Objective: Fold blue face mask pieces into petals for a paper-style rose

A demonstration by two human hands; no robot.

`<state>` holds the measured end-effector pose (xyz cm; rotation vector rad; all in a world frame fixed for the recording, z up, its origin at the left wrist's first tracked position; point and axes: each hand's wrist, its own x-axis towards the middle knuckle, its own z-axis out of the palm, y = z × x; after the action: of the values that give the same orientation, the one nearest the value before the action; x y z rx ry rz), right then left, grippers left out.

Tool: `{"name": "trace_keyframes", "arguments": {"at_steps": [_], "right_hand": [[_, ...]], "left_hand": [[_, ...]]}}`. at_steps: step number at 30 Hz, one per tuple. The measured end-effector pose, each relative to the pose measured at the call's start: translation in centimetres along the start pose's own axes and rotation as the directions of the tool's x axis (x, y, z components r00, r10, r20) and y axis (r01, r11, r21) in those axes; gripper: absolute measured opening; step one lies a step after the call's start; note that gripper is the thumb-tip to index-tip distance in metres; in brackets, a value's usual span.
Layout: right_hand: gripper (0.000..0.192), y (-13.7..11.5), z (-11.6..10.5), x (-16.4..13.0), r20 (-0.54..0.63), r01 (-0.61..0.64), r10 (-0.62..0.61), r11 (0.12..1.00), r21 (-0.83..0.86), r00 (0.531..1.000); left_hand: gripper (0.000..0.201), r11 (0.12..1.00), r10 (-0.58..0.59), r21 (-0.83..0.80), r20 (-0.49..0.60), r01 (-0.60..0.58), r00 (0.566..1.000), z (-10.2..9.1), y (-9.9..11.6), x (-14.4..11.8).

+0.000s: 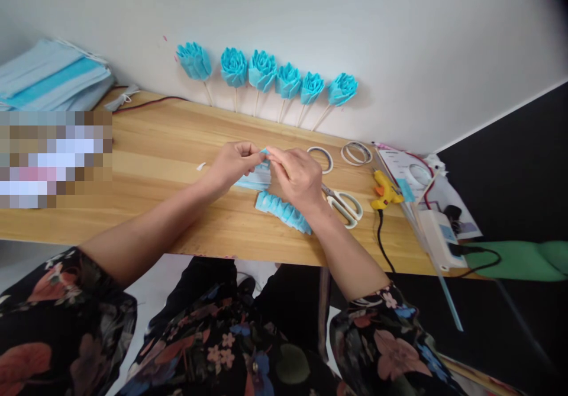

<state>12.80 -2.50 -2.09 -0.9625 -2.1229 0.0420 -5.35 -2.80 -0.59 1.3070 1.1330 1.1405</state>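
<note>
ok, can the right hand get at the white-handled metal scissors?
Probably yes: the scissors lie close by, handle loops uncovered, but the right hand is pinching a small blue piece and may need to let go.

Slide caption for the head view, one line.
Left hand and right hand pinch a blue piece before six blue flowers along a wall.

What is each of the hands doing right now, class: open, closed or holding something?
Left hand: closed, pinching a small blue piece.
Right hand: closed, pinching the same small blue piece.
</note>
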Motion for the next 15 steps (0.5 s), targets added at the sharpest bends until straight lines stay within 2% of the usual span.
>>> {"name": "trace_keyframes", "arguments": {"at_steps": [4,9,15], "right_hand": [[0.032,-0.18,-0.06,0.08,-0.017,-0.003,0.002,1.0,-0.013,1.0],[0.033,-0.28,-0.39,0.11,-0.012,-0.044,0.044,0.999,0.012,0.999],[0.033,0.03,-0.08,-0.1,0.005,-0.046,0.046,0.998,0.03,0.999]], "left_hand": [[0.031,0.997,-0.031,-0.075,0.053,0.035,0.998,-0.17,-0.27,0.1],[0.03,0.992,-0.013,-0.12,0.12,0.028,0.993,-0.25,-0.53,0.25],[0.023,0.996,0.023,-0.085,0.104,-0.014,0.994,0.03,-0.38,0.07]]}}
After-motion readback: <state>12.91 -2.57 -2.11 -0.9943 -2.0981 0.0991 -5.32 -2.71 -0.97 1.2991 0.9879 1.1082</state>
